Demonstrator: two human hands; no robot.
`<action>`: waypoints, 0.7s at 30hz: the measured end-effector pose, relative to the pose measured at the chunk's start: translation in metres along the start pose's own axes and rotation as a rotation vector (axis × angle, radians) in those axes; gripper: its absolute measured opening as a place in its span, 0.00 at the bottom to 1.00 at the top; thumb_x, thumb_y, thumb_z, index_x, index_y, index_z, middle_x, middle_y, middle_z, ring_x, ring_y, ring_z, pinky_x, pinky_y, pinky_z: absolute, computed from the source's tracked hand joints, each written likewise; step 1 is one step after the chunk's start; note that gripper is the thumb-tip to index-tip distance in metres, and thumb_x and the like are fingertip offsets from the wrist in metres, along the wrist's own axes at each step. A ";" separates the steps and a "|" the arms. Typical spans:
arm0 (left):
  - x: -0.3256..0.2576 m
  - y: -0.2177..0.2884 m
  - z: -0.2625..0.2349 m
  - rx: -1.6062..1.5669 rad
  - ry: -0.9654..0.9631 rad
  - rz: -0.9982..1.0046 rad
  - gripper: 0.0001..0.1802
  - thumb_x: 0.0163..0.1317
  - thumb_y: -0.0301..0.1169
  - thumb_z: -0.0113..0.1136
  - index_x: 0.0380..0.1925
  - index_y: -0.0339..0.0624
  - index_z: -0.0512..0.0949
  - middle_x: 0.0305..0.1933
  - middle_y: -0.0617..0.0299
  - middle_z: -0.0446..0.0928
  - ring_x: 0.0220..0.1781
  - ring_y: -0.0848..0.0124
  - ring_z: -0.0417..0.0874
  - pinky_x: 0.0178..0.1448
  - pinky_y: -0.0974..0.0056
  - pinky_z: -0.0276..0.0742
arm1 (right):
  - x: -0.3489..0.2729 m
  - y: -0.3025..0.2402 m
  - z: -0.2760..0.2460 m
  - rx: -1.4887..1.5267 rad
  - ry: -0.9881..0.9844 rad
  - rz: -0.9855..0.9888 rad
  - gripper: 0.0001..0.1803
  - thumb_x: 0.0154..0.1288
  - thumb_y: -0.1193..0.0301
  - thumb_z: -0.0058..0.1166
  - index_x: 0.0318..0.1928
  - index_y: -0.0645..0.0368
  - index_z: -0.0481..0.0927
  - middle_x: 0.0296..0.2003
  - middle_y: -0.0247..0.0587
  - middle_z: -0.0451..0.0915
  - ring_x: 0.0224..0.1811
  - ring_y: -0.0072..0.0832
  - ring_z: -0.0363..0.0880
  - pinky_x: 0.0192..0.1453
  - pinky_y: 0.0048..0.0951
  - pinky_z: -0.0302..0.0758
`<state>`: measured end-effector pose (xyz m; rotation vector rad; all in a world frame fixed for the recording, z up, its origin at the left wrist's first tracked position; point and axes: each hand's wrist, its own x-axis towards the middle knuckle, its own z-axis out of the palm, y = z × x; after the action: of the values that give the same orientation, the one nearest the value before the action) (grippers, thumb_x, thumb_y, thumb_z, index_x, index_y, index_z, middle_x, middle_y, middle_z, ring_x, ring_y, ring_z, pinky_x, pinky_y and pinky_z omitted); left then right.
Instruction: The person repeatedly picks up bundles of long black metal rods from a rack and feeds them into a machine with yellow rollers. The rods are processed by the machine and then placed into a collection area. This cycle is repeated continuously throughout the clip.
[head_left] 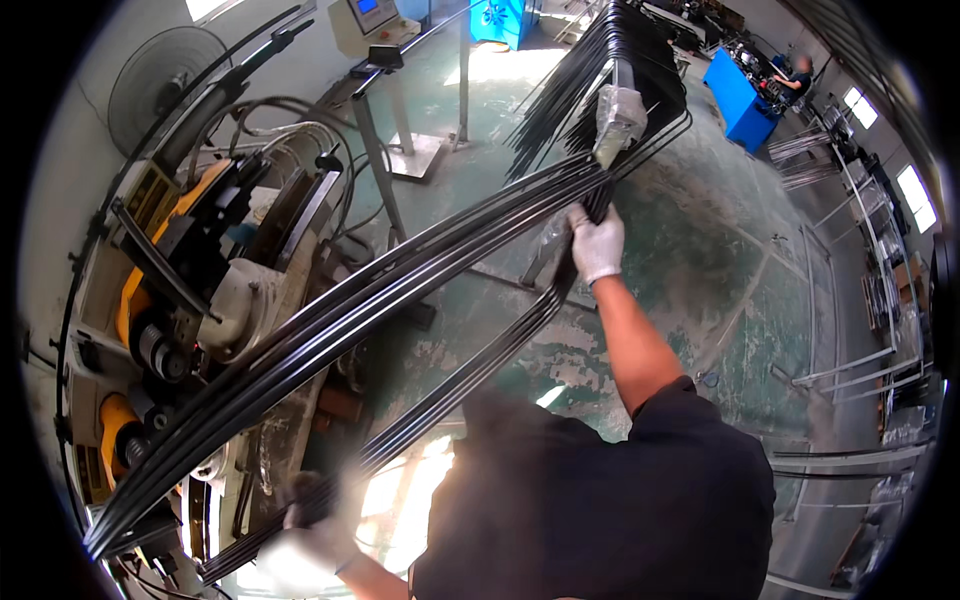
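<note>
A bundle of long, dark, shiny metal rods (390, 285) slants across from the lower left to the upper middle. It bends back near its upper end, and a second leg of rods (465, 385) runs down to the lower left. My right hand (598, 247), in a pale glove, is closed round the bundle just below that bend. Down at the lower left my left hand (305, 550), also gloved, grips the lower leg near its end; glare and blur hide most of its fingers. More dark bent rods (630, 50) hang on a rack beyond, beside a plastic-wrapped post (620, 115).
At left, a machine (240, 300) with yellow parts and hoses stands beneath the rods' upper leg. A fan (165, 90) and a control box (370, 25) are behind it. Metal racks (870, 370) line the right. Far off, a person (800, 78) works at a blue bench (740, 100).
</note>
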<state>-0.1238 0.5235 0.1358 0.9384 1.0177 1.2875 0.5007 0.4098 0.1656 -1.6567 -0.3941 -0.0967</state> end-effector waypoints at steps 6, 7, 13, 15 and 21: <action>-0.047 -0.176 0.194 -0.782 -0.050 -0.765 0.19 0.64 0.24 0.56 0.54 0.25 0.79 0.57 0.40 0.83 0.63 0.44 0.81 0.76 0.39 0.73 | 0.223 0.016 -0.091 -0.565 0.206 -0.447 0.17 0.69 0.57 0.68 0.47 0.56 0.84 0.38 0.56 0.88 0.45 0.59 0.87 0.48 0.51 0.82; -0.053 -0.194 0.229 -0.868 -0.058 -0.820 0.23 0.63 0.24 0.54 0.58 0.26 0.77 0.63 0.38 0.79 0.65 0.43 0.79 0.76 0.34 0.70 | 0.259 0.021 -0.099 -0.611 0.172 -0.373 0.17 0.70 0.56 0.67 0.49 0.54 0.84 0.40 0.56 0.88 0.47 0.59 0.87 0.50 0.52 0.82; -0.053 -0.210 0.371 -0.382 -0.223 -0.800 0.31 0.67 0.24 0.52 0.71 0.33 0.66 0.66 0.36 0.76 0.64 0.37 0.79 0.73 0.33 0.73 | 0.454 0.088 -0.097 -1.025 0.000 -0.103 0.17 0.79 0.59 0.51 0.60 0.52 0.80 0.50 0.59 0.88 0.56 0.59 0.86 0.62 0.55 0.81; -0.043 -0.194 0.399 -0.316 -0.256 -0.654 0.27 0.66 0.25 0.54 0.66 0.34 0.70 0.60 0.41 0.80 0.57 0.43 0.84 0.67 0.37 0.79 | 0.489 0.116 -0.082 -1.101 -0.008 -0.072 0.16 0.80 0.65 0.41 0.56 0.57 0.79 0.51 0.61 0.88 0.58 0.56 0.87 0.62 0.55 0.82; -0.053 -0.177 0.422 -0.238 -0.021 -0.564 0.17 0.70 0.23 0.56 0.59 0.37 0.74 0.52 0.45 0.83 0.50 0.50 0.86 0.59 0.46 0.86 | 0.582 0.147 -0.065 -1.265 0.242 -0.433 0.20 0.80 0.59 0.42 0.49 0.53 0.87 0.48 0.52 0.90 0.53 0.51 0.90 0.59 0.53 0.85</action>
<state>0.3312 0.4630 0.0949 0.4344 0.9940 0.8934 1.1020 0.4507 0.2039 -2.7104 -0.5439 -1.0336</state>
